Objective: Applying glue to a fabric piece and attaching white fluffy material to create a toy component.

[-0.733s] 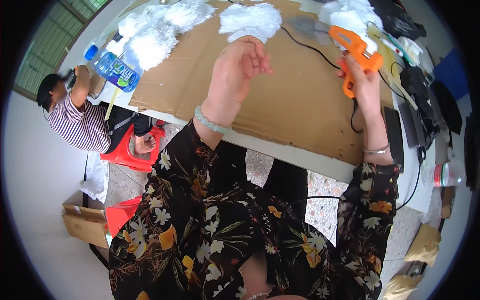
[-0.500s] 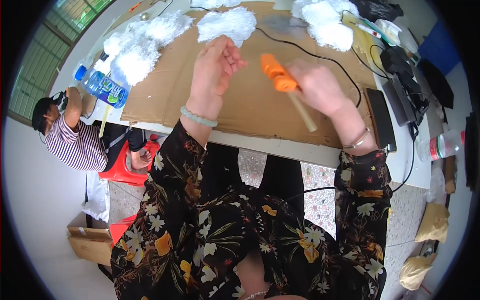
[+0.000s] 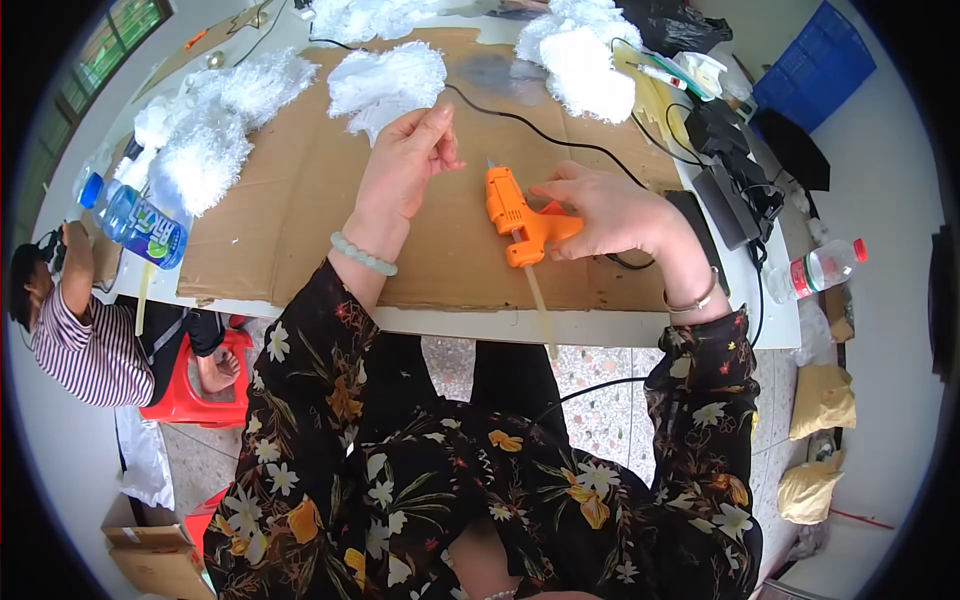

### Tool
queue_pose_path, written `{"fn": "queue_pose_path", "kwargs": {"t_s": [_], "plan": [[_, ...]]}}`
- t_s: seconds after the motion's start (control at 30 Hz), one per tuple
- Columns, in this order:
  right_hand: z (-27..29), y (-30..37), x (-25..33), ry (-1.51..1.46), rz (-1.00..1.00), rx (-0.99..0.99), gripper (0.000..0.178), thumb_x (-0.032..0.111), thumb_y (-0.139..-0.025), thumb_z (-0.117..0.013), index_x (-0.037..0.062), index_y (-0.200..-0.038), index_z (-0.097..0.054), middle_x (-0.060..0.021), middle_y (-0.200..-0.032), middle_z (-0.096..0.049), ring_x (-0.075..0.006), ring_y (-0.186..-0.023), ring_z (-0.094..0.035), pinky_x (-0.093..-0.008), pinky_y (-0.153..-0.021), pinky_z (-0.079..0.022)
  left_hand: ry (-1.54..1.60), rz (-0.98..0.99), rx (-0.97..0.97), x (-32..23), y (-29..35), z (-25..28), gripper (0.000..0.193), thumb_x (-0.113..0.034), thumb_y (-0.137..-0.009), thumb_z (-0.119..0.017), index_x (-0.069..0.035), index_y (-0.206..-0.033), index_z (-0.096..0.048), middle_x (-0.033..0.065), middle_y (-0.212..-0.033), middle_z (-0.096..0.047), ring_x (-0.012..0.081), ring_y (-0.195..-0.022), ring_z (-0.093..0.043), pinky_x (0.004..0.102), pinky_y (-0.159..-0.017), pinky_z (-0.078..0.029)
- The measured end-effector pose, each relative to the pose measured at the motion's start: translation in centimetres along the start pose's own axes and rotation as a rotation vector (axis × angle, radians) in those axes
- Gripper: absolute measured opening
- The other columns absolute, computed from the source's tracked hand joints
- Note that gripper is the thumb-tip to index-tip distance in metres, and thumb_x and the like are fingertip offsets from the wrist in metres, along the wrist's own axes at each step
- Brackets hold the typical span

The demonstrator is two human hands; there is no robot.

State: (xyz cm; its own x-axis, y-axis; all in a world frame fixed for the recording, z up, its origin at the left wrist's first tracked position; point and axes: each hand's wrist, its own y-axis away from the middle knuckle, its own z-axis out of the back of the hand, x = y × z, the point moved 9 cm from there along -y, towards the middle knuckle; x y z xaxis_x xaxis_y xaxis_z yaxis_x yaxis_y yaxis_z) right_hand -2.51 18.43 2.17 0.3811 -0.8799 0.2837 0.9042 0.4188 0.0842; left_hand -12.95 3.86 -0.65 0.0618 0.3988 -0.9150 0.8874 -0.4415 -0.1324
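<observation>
An orange hot glue gun lies on its side on the brown cardboard sheet, its nozzle away from me. A long pale glue stick sticks out of its back, over the table's near edge. Just right of the gun, my right hand is open, thumb and fingers apart around the trigger side. My left hand is raised left of the gun, fingers curled and thumb pressed to them; whatever they may hold is too small to make out. Beyond it lies a fluffy white piece.
More white fluffy bundles lie at the far left and far middle. A blue-capped bottle is at the left edge, near a seated person. Black adapters, cables and a clear red-capped bottle stand at the right.
My right hand has let go of the glue gun, which was held in the air and now rests on the cardboard. My left hand stays raised. The whole view has shifted.
</observation>
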Motion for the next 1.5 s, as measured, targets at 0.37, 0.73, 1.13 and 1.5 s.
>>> {"fn": "queue_pose_path", "kwargs": {"t_s": [0.37,0.73,1.13,1.5], "plan": [[6.1,-6.0,5.7,-0.313,0.16,-0.553,0.031,0.013,-0.083,-0.068,-0.0002,-0.11,-0.06,-0.01,-0.099,-0.064,-0.0151,-0.078,-0.062,-0.0277,-0.065,-0.054,0.148,0.061,0.051,-0.3,0.6,-0.9,0.033,-0.036,-0.093,-0.056,-0.007,-0.076,-0.056,-0.0009,-0.063,-0.05,0.0093,-0.057,-0.049,0.029,-0.059,-0.048],[5.2,-7.4,4.8,-0.555,0.041,-0.539,0.011,0.006,-0.089,-0.06,-0.0013,-0.095,-0.064,-0.0026,-0.081,-0.063,-0.0074,-0.073,-0.057,-0.0213,-0.064,-0.046,-0.141,0.0,0.051,-2.0,1.3,0.2,0.034,-0.031,-0.096,-0.051,-0.006,-0.074,-0.055,0.001,-0.063,-0.052,0.0093,-0.058,-0.05,0.0246,-0.056,-0.042],[3.7,-7.8,4.7,-0.94,-0.037,-0.44,0.008,0.001,-0.091,-0.052,-0.0011,-0.091,-0.06,-0.0011,-0.077,-0.058,-0.0077,-0.07,-0.053,-0.0212,-0.066,-0.045,-0.429,-0.342,-0.103,-5.3,2.3,-0.1,0.04,-0.033,-0.096,-0.052,-0.002,-0.071,-0.059,-0.0011,-0.057,-0.05,0.0069,-0.055,-0.044,0.0242,-0.052,-0.038],[4.8,-7.0,2.8,-0.915,-0.054,-0.549,0.01,0.004,-0.087,-0.05,0.0008,-0.084,-0.059,0.0004,-0.071,-0.054,-0.0071,-0.065,-0.049,-0.0212,-0.064,-0.041,-0.095,-0.125,0.139,-3.6,1.7,-1.2,0.043,-0.038,-0.094,-0.053,-0.003,-0.071,-0.061,0.0005,-0.061,-0.057,0.0093,-0.055,-0.053,0.0249,-0.054,-0.043]]}}
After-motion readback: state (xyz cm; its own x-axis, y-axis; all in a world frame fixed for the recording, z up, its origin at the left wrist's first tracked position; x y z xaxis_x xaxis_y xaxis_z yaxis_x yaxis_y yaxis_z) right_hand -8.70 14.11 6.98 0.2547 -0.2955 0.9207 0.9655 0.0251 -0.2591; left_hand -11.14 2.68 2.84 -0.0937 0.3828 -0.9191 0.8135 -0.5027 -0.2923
